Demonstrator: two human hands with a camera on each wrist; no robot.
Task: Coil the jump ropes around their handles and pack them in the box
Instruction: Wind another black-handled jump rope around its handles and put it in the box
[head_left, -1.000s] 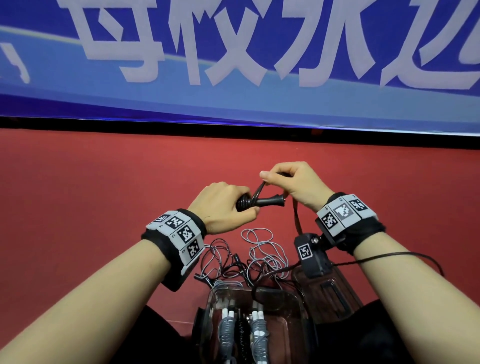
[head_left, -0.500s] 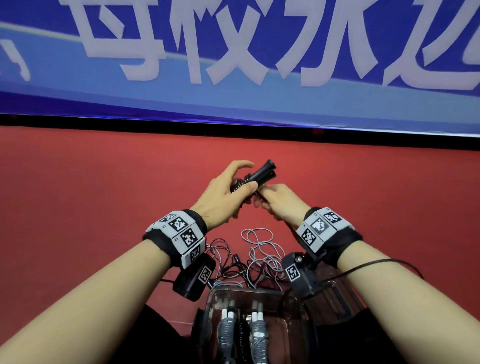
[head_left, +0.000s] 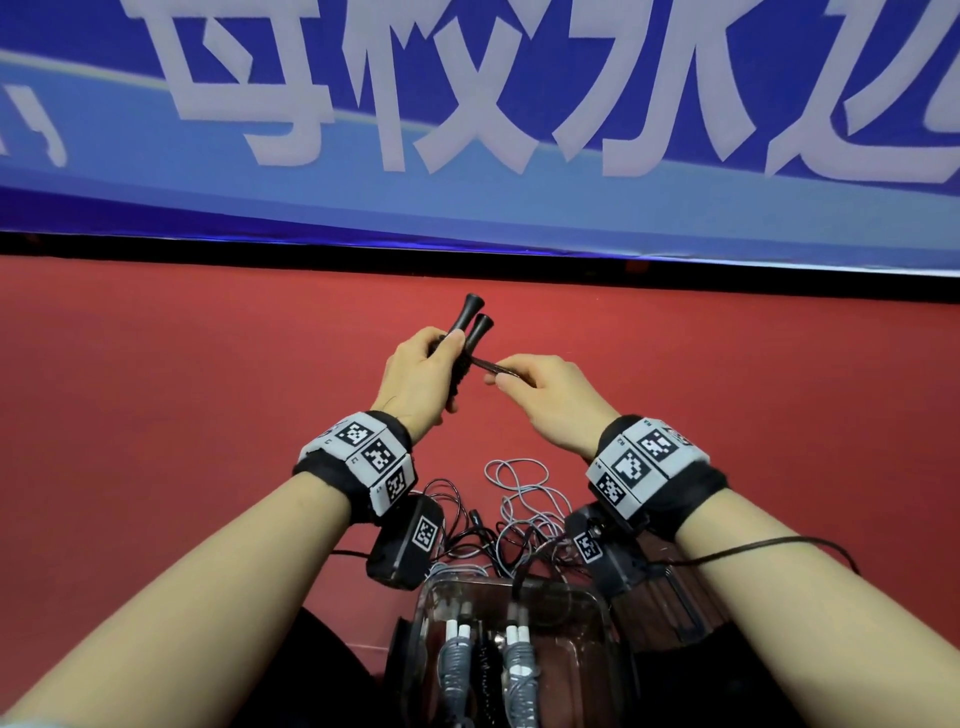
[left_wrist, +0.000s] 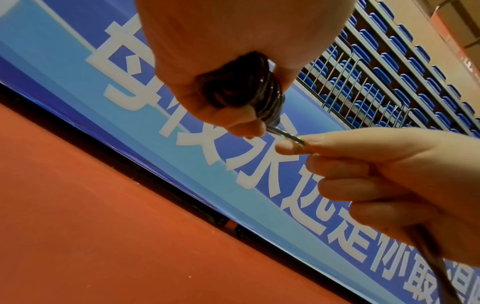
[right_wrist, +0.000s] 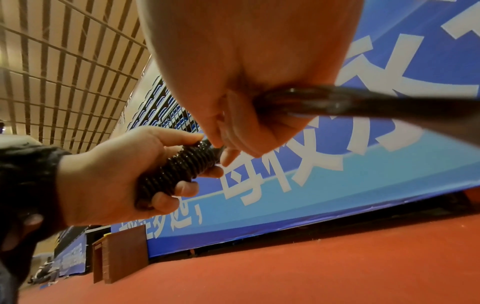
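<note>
Two black handles (head_left: 470, 325) in left hand (head_left: 415, 384) | right hand (head_left: 550, 400) pinches rope end (head_left: 491, 366), seemingly taut

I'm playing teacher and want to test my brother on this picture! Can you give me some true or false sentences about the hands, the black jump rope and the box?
1. The left hand grips the two black handles together. True.
2. The right hand is empty. False: it pinches the black rope, which leads to the handles.
3. Rope is already coiled around the handles. True: the right wrist view shows tight black coils in the left hand's grip.
4. The clear box holds nothing. False: coiled ropes with white-tipped handles lie inside.
5. Loose ropes lie on the red floor. True.
</note>
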